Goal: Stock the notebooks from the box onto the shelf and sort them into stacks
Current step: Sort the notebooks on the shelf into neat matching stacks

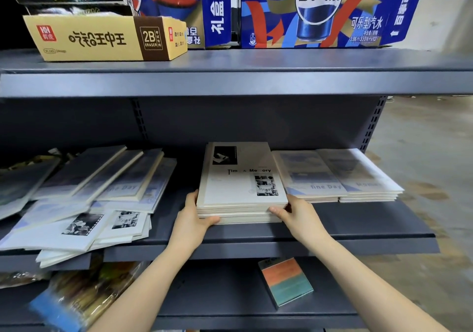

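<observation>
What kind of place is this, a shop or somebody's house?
Probably a shop or its stockroom. Grey metal shelves hold stacks of the same notebooks, cola cartons sit on top beside an eraser box, and the floor is bare concrete.

Shop: metal shelving (230,83) stocked with soda cartons (320,12).

grey metal shelving (230,83), concrete floor (422,140)
</observation>
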The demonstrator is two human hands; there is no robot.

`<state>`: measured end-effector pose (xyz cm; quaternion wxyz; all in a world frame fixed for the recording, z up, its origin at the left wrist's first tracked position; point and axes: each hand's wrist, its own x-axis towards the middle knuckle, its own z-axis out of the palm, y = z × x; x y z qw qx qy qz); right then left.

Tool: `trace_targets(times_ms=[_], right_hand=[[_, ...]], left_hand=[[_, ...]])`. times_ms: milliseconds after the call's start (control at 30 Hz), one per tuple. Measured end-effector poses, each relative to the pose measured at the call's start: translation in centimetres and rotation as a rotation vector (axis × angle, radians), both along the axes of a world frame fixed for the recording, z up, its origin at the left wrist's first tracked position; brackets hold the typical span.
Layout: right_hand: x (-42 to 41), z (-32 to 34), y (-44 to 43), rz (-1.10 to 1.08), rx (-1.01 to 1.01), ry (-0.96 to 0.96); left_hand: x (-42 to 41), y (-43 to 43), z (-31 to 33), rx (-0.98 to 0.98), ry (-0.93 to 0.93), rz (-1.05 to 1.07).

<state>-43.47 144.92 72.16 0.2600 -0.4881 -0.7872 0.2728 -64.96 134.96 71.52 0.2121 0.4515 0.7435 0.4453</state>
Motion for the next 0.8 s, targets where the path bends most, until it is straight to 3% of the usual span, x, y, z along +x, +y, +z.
trace_targets(times_ms=[800], right_hand=[[-0.7,-1.5,-1.2,-0.066,-0.013,0.031]], left_hand=[[-0.1,0.5,-1.0,-0.027,0.072,-0.03]])
